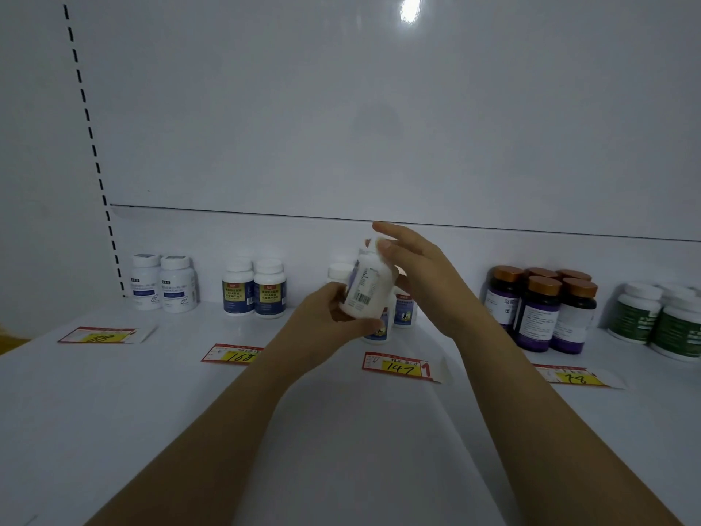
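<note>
The left hand [330,317] curls round the base of the white bottle [366,286], holding it tilted above the shelf [265,430]; the right hand [421,282] lies by its cap, fingers straight, gripping nothing. With so low a grip, it could slip and topple the blue-labelled bottles [404,315] just below. It looks like smooth white plastic, barcode facing out

Held bottle [366,288]: smooth white plastic, paper label. Shelf [151,411]: glossy white. Dark bottles [538,313]: metallic copper caps.
</note>
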`<state>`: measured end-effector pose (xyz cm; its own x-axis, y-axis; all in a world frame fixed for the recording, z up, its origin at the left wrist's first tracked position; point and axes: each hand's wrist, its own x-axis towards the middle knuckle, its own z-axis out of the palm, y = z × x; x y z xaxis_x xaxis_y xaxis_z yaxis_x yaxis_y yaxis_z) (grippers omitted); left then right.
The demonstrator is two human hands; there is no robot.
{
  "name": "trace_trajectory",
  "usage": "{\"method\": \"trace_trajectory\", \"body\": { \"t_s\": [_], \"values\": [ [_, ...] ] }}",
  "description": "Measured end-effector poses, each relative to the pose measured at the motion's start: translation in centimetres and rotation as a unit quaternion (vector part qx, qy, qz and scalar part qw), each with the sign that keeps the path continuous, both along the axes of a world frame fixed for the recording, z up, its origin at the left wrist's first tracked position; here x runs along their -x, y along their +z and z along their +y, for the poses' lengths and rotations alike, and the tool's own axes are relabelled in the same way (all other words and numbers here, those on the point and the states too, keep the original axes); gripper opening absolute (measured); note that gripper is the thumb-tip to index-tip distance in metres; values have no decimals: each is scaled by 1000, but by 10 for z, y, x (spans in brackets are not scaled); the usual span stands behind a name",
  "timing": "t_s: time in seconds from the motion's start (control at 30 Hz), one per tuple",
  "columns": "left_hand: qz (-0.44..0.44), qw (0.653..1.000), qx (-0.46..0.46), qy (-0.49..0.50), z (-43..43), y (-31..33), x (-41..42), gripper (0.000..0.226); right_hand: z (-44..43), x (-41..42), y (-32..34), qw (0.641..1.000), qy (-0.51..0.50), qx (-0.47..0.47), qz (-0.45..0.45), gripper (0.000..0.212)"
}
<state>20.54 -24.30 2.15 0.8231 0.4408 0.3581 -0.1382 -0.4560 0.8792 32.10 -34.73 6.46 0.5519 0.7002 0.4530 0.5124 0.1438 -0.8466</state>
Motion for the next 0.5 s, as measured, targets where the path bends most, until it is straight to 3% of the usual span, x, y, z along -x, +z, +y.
{"method": "trace_trajectory", "body": {
  "t_s": [0.17,0.37,0.5],
  "values": [
    [-14,996,-50,67,3,-3,-1,49,1,2,-3,999,-13,19,-43,28],
    [31,997,46,-57,0,3,2,25,-3,-4,-2,999,-15,-18,32,32],
    [25,997,48,-51,1,2,1,29,-2,-2,-3,998,11,-21,65,25]
  ]
}}
